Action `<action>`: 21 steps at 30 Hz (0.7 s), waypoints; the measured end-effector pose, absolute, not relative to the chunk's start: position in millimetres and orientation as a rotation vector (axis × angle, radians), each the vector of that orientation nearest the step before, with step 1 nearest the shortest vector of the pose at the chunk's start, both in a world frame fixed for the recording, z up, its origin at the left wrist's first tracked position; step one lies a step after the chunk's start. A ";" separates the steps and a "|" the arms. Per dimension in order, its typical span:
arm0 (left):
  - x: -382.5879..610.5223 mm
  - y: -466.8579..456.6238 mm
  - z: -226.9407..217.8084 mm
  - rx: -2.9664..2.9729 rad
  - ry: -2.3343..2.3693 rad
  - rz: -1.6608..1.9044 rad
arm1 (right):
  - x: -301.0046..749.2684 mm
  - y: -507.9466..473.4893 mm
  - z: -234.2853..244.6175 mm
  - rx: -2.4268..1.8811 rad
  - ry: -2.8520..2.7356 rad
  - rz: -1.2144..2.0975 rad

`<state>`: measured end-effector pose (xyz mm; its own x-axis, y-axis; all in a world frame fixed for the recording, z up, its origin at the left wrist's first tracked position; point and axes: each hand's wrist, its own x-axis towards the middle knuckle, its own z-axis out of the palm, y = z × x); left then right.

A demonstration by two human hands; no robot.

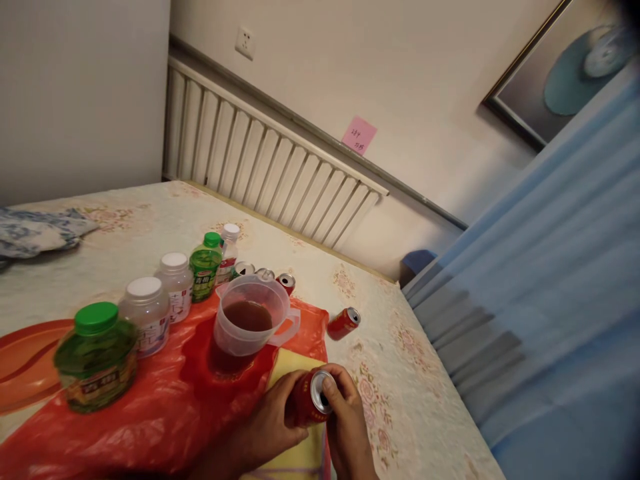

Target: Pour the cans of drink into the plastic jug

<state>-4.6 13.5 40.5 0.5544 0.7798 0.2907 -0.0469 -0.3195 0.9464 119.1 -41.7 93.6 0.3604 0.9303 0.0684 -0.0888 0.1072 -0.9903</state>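
Both of my hands are around a red drink can [306, 403] at the front of the table, its silver top tilted toward me with a dark opening showing. My left hand [273, 417] wraps the can's left side. On the right side, my right hand [347, 417] grips it with the thumb lying on the lid by the opening. Just beyond stands a clear plastic measuring jug [230, 333], handle to the right, holding brown liquid [247, 316]. A yellow cloth [290, 363] lies under my hands on a red plastic sheet [145, 427].
A red can [343, 323] lies tipped right of the jug; several cans [286, 283] stand behind it. To the left are green-capped jars [97, 360], white-lidded jars [147, 317], an orange tray [30, 367] and a patterned cloth [40, 232]. A blue curtain [540, 300] hangs at right.
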 end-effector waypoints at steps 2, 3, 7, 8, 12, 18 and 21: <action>-4.2 13.0 38.4 1.703 0.624 0.943 | 118.0 -41.7 92.3 -1.185 -0.864 0.952; -4.1 12.9 37.4 1.702 0.622 0.943 | 117.7 -41.5 91.6 -1.174 -0.850 0.959; -4.0 13.2 35.0 1.704 0.608 0.948 | 118.1 -39.1 89.3 -1.145 -0.822 0.983; -4.0 13.4 34.9 1.703 0.607 0.951 | 118.3 -38.4 89.2 -1.142 -0.821 0.984; -4.5 13.9 36.1 1.684 0.607 0.954 | 119.6 -37.9 91.5 -1.156 -0.872 0.983; -9.4 13.4 40.8 1.650 0.619 0.933 | 118.4 -40.5 96.4 -1.136 -0.901 1.008; -14.6 11.7 43.9 1.610 0.579 0.899 | 114.9 -41.1 96.1 -1.101 -0.880 1.039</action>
<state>-14.6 11.7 43.9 0.5856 0.7730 0.2441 -0.0968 -0.2323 0.9678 114.9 -41.1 96.1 0.2867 0.9565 0.0540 -0.2110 0.1181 -0.9703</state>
